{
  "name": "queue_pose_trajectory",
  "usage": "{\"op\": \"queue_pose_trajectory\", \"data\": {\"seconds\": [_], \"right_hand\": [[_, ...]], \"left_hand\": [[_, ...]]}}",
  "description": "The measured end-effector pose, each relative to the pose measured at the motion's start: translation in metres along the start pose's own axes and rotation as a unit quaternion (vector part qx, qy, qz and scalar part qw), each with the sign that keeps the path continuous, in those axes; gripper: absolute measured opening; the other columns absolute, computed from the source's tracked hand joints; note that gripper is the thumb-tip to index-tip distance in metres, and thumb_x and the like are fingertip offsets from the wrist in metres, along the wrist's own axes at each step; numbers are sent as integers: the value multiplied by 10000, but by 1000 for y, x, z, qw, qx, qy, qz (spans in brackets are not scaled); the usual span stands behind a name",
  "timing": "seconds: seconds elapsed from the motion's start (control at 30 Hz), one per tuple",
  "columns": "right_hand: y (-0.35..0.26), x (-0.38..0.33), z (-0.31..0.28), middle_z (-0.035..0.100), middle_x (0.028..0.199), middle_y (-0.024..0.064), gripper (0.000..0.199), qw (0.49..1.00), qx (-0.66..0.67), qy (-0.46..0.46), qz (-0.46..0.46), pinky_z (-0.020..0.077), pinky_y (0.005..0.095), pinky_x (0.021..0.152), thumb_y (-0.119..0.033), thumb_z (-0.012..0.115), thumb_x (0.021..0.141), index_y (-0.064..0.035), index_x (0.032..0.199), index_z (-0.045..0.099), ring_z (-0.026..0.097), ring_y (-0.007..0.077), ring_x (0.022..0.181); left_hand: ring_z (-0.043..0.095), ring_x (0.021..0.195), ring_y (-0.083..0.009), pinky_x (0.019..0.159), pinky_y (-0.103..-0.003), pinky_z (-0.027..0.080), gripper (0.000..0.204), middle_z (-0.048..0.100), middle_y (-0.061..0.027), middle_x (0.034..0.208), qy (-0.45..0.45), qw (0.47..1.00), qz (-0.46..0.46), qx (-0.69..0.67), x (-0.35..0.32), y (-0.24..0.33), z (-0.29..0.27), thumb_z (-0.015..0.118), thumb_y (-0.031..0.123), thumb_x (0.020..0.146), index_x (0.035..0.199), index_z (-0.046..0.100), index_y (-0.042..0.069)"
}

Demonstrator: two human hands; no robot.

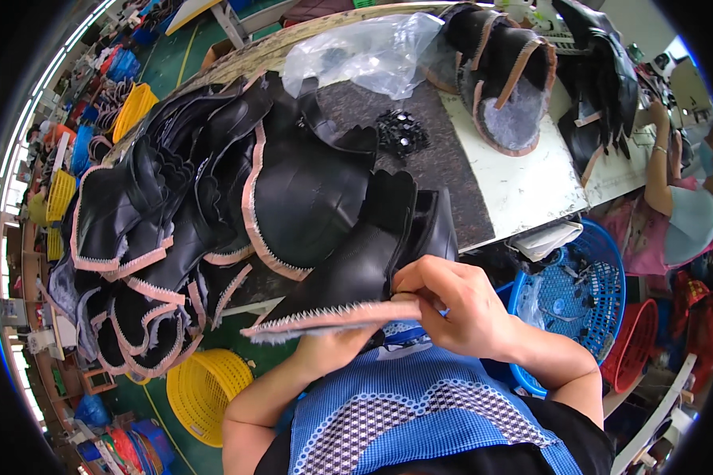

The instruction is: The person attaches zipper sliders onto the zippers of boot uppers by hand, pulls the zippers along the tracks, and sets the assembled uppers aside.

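A black boot upper [337,277] with a scalloped top edge is held in front of me, on its side. Its lower rim carries a pink-tan strip with pale zigzag stitching, and grey fuzzy lining shows below it. My left hand [337,350] holds it from underneath, with the fingers hidden behind the rim. With thumb and fingertips together, my right hand [466,307] pinches the right end of the rim; whatever lies inside the pinch is hidden. Beyond it, a pile of similar black uppers [309,190] covers the table's left side.
Small shiny black pieces [402,133] lie heaped beside a clear plastic bag [364,51] on the table [523,182]. More uppers [519,79] stand at the far right. Blue [566,301] and red [630,344] baskets are at my right, a yellow basket [206,396] at my left. A co-worker [665,198] sits at right.
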State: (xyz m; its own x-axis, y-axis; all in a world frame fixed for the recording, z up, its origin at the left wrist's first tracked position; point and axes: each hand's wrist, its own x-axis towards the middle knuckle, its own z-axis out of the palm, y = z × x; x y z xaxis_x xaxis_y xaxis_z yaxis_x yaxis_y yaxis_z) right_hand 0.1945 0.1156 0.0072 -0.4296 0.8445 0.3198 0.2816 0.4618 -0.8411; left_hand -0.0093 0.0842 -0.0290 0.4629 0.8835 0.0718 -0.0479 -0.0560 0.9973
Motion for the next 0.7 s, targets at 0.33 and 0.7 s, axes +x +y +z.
{"op": "queue_pose_trajectory", "data": {"seconds": [0.33,0.7], "right_hand": [[14,1,-89,678,858,130,87,972,-135,173,82,489,323,578,7,638,837,0,840,551,622,212,645],[8,18,-63,564,1102,75,617,994,94,27,39,426,332,964,-202,853,722,-19,1183,486,561,174,996]], "left_hand": [[549,1224,-189,1054,-325,418,579,568,-94,1318,-194,974,-36,106,61,95,27,615,320,947,1410,428,27],[554,1215,-196,1044,-348,434,543,566,-104,1311,18,958,-109,-266,5,2,15,608,314,953,1384,446,26]]}}
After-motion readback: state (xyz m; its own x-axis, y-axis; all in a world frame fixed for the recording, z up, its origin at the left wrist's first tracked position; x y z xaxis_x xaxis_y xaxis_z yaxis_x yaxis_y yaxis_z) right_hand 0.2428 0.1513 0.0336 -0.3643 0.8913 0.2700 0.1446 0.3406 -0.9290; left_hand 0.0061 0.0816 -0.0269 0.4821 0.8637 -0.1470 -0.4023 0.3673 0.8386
